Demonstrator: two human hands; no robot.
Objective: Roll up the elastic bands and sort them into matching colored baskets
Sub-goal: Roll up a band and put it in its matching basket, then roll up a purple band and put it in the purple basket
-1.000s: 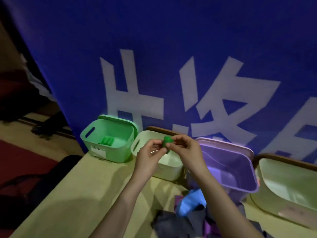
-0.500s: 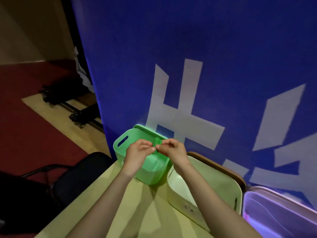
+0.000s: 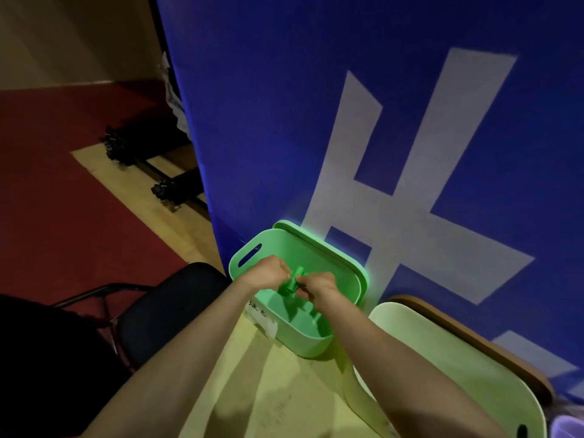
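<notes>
Pinching the roll [image 3: 292, 280] from both sides, you had your left hand [image 3: 268, 274] and right hand [image 3: 319, 284] close together over the open green basket [image 3: 347, 263], fingers curled on the green band's two ends. The roll hung above the basket's inside, not yet let go. Other green pieces seemed to lie on the basket floor, though shadow blurred them. The band looked light and soft, and I judged it springy: rolled elastic tends to uncoil once the pinch eases. You did best to grip across the coil's flat ends, with the loose tail trapped under a fingertip. It did not look fragile, so a short drop should not have harmed it. The pale basket [image 3: 442, 358] stood just beside, on the table [image 3: 252, 390].
</notes>
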